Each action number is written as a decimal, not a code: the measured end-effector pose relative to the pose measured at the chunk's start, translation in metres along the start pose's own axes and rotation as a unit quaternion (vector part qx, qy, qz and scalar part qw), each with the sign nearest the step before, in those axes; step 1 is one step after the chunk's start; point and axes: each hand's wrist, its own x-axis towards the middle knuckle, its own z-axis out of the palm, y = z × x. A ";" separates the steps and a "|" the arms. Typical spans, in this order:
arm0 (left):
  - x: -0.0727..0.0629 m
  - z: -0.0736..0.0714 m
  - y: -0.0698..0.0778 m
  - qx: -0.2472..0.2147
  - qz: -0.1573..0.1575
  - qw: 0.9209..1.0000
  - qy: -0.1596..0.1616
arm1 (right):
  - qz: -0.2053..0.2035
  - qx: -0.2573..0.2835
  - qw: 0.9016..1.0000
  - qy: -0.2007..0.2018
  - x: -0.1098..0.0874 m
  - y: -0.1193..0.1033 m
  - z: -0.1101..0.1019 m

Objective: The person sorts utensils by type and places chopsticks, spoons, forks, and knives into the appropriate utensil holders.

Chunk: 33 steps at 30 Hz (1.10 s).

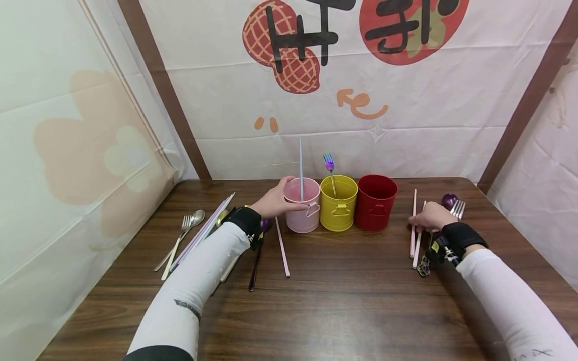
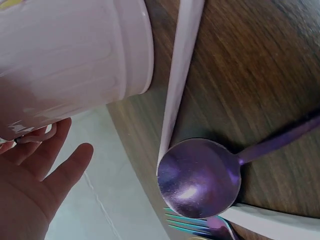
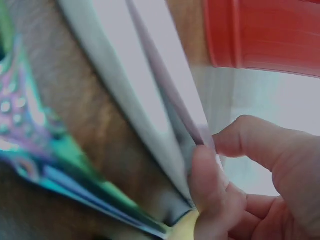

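Note:
My left hand (image 1: 274, 199) holds the pink bucket (image 1: 303, 219) at its rim, thumb on the near side and fingers around the far side. A pale blue chopstick (image 1: 301, 165) stands up in this bucket. Over on the right, my right hand (image 1: 434, 216) pinches a pale pink chopstick (image 3: 172, 70) between thumb and index finger. A second pale chopstick (image 3: 117, 85) lies alongside it. Below the left wrist, a purple spoon (image 2: 200, 177) rests with its bowl over a fork (image 2: 205, 226). An iridescent utensil with a patterned handle (image 3: 55, 145) lies beside the right hand.
Beside the pink bucket stand a yellow bucket (image 1: 337, 214) with an iridescent fork (image 1: 328, 161) in it and a red bucket (image 1: 373, 210). At left lie lilac chopsticks (image 1: 198, 238), a silver spoon (image 1: 197, 217) and a fork (image 1: 186, 223). A fork (image 1: 458, 208) and purple spoon (image 1: 449, 200) lie far right.

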 end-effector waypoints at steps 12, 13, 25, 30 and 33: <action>-0.002 -0.001 0.004 -0.022 -0.005 1.000 -0.006 | -0.030 0.080 0.996 0.038 -0.017 -0.034 -0.042; -0.002 -0.001 0.004 -0.023 -0.006 1.000 -0.007 | -0.032 0.091 0.994 0.045 -0.018 -0.037 -0.046; -0.002 0.000 0.006 -0.026 -0.009 1.000 -0.010 | -0.118 0.094 0.964 0.220 -0.044 -0.088 -0.101; -0.002 -0.001 0.005 -0.026 -0.010 1.000 -0.009 | -0.155 0.116 0.938 0.288 -0.053 -0.112 -0.108; -0.003 -0.001 0.005 -0.027 -0.012 1.000 -0.008 | -0.197 0.131 0.918 0.317 -0.054 -0.130 -0.104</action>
